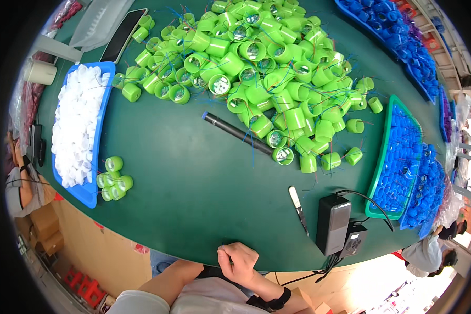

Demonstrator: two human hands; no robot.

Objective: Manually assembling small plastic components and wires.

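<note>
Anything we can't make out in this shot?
All in the head view:
- Left hand: out of sight past its forearm, apparently under the edge of the table.
- Right hand: curled fingers hide the palm, so whether it holds anything is unclear.
- Pile of green cups: upper cups cover lower ones; no full count.
- Blue parts, top right: cut off by the image's top edge.

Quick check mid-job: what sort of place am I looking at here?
Probably a small-parts assembly workshop: wired green plastic housings lie heaped on a green worktable, white plastic caps fill a blue tray, and other people are visible beyond.
</note>
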